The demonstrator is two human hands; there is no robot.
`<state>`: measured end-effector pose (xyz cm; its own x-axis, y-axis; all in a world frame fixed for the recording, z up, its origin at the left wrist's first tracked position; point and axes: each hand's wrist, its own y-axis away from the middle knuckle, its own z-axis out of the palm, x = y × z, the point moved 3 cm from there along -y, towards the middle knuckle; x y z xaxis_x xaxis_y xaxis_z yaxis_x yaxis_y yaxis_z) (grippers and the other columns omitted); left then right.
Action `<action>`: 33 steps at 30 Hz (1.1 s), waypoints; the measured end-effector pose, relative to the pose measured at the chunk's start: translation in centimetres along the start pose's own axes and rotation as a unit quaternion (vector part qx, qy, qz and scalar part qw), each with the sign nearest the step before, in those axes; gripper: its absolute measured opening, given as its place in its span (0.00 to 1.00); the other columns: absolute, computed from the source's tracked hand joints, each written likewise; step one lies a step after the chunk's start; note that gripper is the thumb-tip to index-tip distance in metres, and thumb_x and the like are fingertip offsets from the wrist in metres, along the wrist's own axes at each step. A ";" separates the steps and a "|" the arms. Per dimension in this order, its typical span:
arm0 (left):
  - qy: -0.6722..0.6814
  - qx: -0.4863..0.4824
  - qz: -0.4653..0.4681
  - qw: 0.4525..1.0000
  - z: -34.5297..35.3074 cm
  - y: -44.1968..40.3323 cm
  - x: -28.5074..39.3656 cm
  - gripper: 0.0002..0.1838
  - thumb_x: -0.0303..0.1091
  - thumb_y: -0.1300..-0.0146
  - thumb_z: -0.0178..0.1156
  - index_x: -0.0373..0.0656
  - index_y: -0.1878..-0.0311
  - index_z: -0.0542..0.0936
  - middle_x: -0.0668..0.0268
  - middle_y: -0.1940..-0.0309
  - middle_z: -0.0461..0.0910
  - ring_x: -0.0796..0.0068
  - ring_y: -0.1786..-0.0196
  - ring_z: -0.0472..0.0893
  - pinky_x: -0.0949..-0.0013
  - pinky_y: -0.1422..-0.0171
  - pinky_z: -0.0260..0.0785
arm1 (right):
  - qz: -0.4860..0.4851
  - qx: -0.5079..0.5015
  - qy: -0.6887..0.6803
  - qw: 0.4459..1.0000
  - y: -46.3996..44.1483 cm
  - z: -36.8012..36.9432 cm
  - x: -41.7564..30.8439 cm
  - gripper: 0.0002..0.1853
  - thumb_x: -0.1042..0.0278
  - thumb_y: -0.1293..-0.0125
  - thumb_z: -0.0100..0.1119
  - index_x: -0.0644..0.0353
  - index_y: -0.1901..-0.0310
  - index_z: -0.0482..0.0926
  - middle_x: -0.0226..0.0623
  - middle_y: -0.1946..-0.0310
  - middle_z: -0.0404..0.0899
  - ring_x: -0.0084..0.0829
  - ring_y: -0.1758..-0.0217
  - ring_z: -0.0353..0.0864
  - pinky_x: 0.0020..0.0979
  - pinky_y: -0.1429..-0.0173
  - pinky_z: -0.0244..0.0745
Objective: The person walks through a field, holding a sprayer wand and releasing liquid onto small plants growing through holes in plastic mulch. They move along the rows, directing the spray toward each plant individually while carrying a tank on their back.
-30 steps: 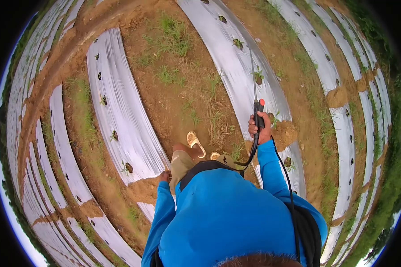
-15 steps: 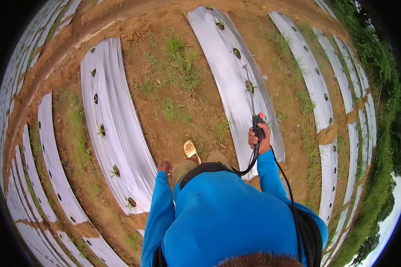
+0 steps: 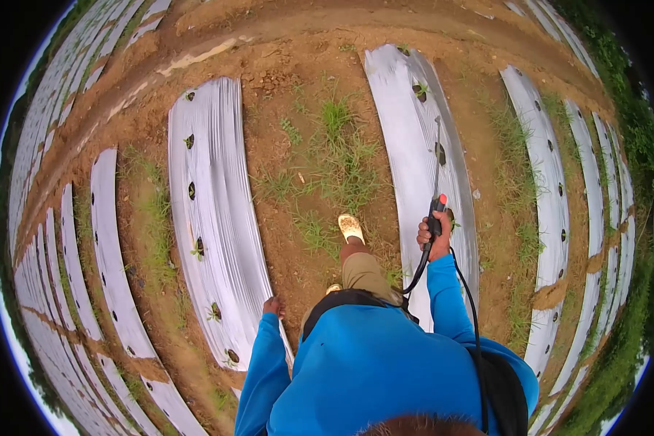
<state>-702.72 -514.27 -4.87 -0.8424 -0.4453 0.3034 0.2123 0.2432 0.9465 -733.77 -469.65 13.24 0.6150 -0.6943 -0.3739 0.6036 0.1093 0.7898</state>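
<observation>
Hanging at ten o'clock from the blue long-sleeved shirt (image 3: 370,356), the left hand (image 3: 275,306) shows beside the silver plastic-covered bed (image 3: 218,182); whether its fingers are spread or closed cannot be told. Near twelve o'clock, a cream-coloured, dirt-speckled shoe (image 3: 350,227) rests on brown soil (image 3: 272,138). At one o'clock, the right hand (image 3: 435,241) wraps around a black spray handle (image 3: 436,221), its thin straight wand (image 3: 437,171) pointing to twelve over another silver strip (image 3: 407,131).

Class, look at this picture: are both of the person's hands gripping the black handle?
No, only the right hand grips the black handle; the left hand hangs well apart from it.
</observation>
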 end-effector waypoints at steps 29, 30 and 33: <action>0.390 0.095 -0.075 0.913 1.1 -2.7 6.0 0.08 0.36 0.42 0.48 0.43 0.68 0.70 0.66 0.83 0.67 0.76 0.87 0.62 0.70 0.86 0.51 | 0.340 -0.270 0.326 0.840 -15.2 46.2 14.1 0.19 0.53 0.42 0.56 0.64 0.65 0.70 0.30 0.80 0.68 0.18 0.87 0.63 0.19 0.84 0.62; 0.390 0.110 -0.091 0.910 0.8 -2.8 5.2 0.08 0.37 0.42 0.48 0.43 0.68 0.70 0.66 0.83 0.67 0.76 0.87 0.63 0.70 0.86 0.51 | 0.376 -0.291 0.331 0.815 -15.4 47.8 15.7 0.20 0.53 0.42 0.55 0.65 0.64 0.70 0.30 0.79 0.68 0.18 0.87 0.63 0.19 0.84 0.62; 0.408 0.087 -0.076 0.906 1.8 -1.2 3.2 0.08 0.38 0.42 0.48 0.44 0.69 0.71 0.67 0.84 0.68 0.76 0.86 0.63 0.70 0.85 0.53 | 0.425 -0.304 0.346 0.780 -16.3 52.4 19.9 0.20 0.52 0.41 0.55 0.66 0.63 0.70 0.31 0.79 0.69 0.18 0.87 0.64 0.19 0.84 0.63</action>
<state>-706.63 -514.43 -5.27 -0.1941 -0.9565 0.2180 -0.0168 0.2254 0.9741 -757.94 -522.47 18.42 0.9234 0.3388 -0.1806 -0.1706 0.7836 0.5974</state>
